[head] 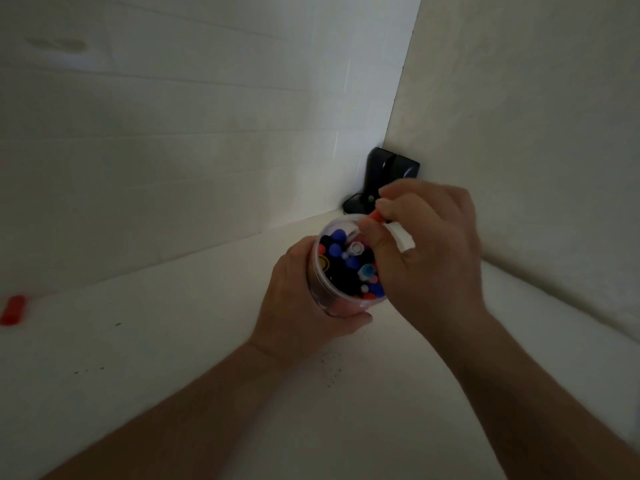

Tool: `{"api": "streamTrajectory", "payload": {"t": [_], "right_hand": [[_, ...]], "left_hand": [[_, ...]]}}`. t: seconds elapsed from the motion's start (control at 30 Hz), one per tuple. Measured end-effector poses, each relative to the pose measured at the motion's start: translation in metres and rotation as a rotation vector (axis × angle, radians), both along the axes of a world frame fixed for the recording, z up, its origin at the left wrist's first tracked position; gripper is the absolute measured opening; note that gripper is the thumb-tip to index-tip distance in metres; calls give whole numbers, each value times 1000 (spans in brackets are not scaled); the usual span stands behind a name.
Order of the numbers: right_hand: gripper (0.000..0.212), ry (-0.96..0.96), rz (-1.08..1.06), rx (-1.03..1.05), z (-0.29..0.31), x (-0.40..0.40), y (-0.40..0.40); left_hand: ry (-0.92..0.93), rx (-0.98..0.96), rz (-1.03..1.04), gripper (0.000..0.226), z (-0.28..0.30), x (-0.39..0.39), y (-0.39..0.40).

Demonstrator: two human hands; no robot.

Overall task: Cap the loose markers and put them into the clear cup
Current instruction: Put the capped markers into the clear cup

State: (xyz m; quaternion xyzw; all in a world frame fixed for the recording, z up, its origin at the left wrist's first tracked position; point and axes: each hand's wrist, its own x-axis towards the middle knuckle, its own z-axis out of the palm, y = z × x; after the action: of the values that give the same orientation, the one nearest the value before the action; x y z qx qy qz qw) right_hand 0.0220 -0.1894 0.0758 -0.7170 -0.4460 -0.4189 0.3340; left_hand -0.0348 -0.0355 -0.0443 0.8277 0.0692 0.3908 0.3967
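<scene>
My left hand (pixel 298 299) is wrapped around the clear cup (pixel 325 289), which is tilted toward me near the table's far corner. Several capped markers (pixel 346 268) with blue, black, orange and grey ends fill the cup. My right hand (pixel 429 247) hovers over the cup's right rim, fingers closed on a white marker with an orange cap (pixel 377 216); its white barrel shows between my fingers and its orange end points toward the cup's mouth.
A red marker cap or short red object (pixel 13 310) lies on the white table (pixel 207 341) at the far left edge. A black device with a cable (pixel 384 178) stands in the corner where the two white walls meet.
</scene>
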Motion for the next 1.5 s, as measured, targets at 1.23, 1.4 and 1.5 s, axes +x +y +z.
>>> {"api": "streamTrajectory", "payload": {"t": [1.23, 1.4, 1.5], "right_hand": [[38, 459, 54, -494, 13, 22, 19], [50, 590, 181, -365, -3, 12, 24], [58, 615, 184, -345, -19, 10, 25]], "left_hand": [[95, -18, 62, 129, -2, 8, 9], [89, -180, 45, 114, 7, 5, 7], [54, -278, 14, 109, 11, 2, 9]]}}
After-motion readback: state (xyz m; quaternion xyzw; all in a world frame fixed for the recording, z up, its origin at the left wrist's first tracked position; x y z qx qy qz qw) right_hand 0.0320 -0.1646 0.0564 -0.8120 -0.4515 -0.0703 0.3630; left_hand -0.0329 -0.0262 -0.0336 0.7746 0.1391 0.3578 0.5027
